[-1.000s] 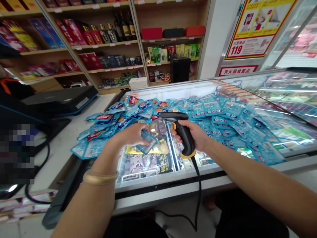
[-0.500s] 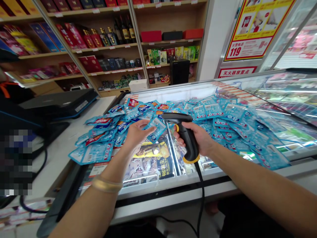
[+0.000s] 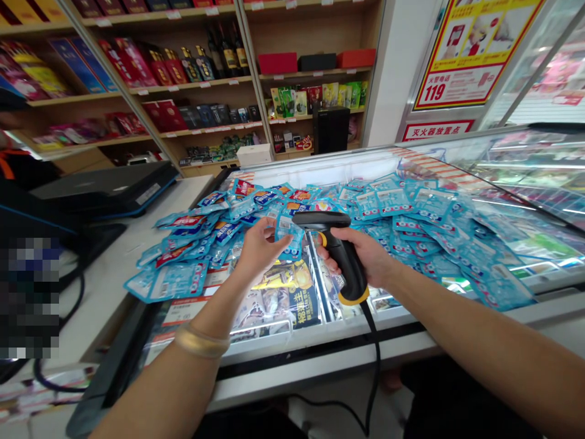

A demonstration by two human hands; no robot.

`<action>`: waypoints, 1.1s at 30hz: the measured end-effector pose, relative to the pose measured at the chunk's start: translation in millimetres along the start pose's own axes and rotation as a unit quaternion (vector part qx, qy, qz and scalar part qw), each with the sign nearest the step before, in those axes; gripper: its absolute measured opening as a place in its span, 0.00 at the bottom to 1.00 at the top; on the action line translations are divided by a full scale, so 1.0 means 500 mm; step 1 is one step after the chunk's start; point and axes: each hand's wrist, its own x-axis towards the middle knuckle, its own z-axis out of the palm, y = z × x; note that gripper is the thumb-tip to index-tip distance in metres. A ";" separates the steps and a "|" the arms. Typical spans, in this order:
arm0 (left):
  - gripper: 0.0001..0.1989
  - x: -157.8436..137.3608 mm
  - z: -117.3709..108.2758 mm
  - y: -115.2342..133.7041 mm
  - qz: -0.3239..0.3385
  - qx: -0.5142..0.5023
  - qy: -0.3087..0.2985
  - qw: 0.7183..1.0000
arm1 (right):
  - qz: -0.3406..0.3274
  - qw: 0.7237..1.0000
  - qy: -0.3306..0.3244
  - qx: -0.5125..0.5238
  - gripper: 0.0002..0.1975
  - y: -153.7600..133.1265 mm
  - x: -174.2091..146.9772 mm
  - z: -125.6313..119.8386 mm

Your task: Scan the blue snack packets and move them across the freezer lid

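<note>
- Pinching a packet (image 3: 289, 239) in the left hand (image 3: 257, 250), narrowed to a thin gap, thumb across the front
- Holding the packet raised over the freezer (image 3: 320, 364), barcode in view near the top
- Wrapping the right hand (image 3: 372, 256) around the grip of a black-and-yellow scanner (image 3: 345, 259); cannot tell whether squeezing the trigger
- Aiming the scanner nose-first to the left, at the packet's right edge; cannot tell whether touching
- Trailing a cord (image 3: 376, 360) from the grip past the freezer's front edge
- Wearing a bangle (image 3: 202, 341) on the left wrist
- Facing heaps of blue packets, left (image 3: 176, 277) and right (image 3: 427, 210), on the glass, with yellow bags (image 3: 292, 275) visible beneath, between them
- Adjoining a pale counter (image 3: 107, 268) at left
- Looking across to shelves (image 3: 315, 27) of boxes, bottles (image 3: 228, 55) and pouches, plus a poster (image 3: 475, 58) farther right
</note>
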 end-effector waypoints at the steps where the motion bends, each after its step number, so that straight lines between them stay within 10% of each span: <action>1: 0.20 0.000 0.000 -0.001 0.002 0.000 0.000 1.000 | 0.000 1.000 0.000 -0.002 0.13 0.000 0.001 -0.001; 18: 0.27 0.016 0.034 0.035 -0.030 -0.087 0.047 0.995 | -0.037 0.999 0.038 0.007 0.12 -0.038 -0.021 -0.004; 33: 0.29 0.069 0.422 0.198 0.110 -0.022 -0.105 0.988 | -0.248 0.939 0.236 0.019 0.10 -0.191 -0.292 -0.192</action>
